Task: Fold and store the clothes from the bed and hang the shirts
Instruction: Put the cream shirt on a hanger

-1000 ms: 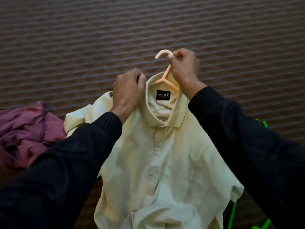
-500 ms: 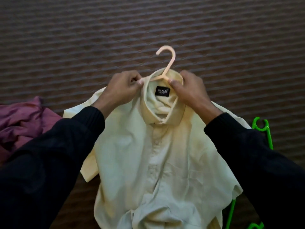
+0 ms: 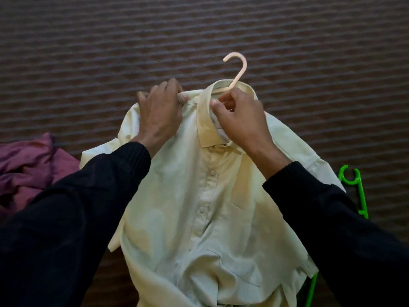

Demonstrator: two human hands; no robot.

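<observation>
A cream button-up shirt (image 3: 199,207) lies front-up on the dark striped bedspread (image 3: 88,52). A pale peach hanger (image 3: 238,69) is inside it, with its hook sticking out above the collar. My left hand (image 3: 159,111) grips the shirt's left shoulder seam beside the collar. My right hand (image 3: 241,116) pinches the collar at the neck opening, just below the hanger's stem. The brand label inside the collar is hidden behind my right hand. Black sleeves cover both my forearms.
A crumpled purple garment (image 3: 28,165) lies at the left edge. A bright green hanger (image 3: 356,189) lies on the bed at the right, partly under the shirt, and its lower part (image 3: 311,291) shows by the shirt's hem.
The shirt has moved down onto the bed and spread flatter. My right hand left the hanger hook and came down to the collar. My left hand slid outward along the shoulder.
</observation>
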